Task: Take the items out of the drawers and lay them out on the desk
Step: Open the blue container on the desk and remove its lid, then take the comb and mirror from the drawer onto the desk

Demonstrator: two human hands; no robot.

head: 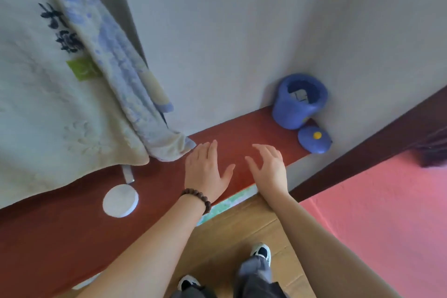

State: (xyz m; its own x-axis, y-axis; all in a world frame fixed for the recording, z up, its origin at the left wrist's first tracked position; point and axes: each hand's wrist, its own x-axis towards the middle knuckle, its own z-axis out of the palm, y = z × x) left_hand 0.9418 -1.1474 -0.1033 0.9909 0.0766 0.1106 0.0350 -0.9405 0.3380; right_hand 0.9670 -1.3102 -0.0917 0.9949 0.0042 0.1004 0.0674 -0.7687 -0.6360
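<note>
Both my hands hover over the dark red desk top (60, 237), near its front edge, and neither holds anything. My left hand (205, 172), with a brown bead bracelet on the wrist, has straight spread fingers. My right hand (268, 167) is beside it, fingers loosely spread and slightly bent. A blue pot (297, 101) stands open at the desk's far right corner against the wall, with its blue lid (314, 139) lying next to it. No drawer is in view.
A pale blanket (60, 104) hangs over the desk's left part. A white round disc (120, 200) with a short handle lies on the desk below it. Wooden floor (242, 230) and my shoes are underneath; a pink surface (387, 213) is at right.
</note>
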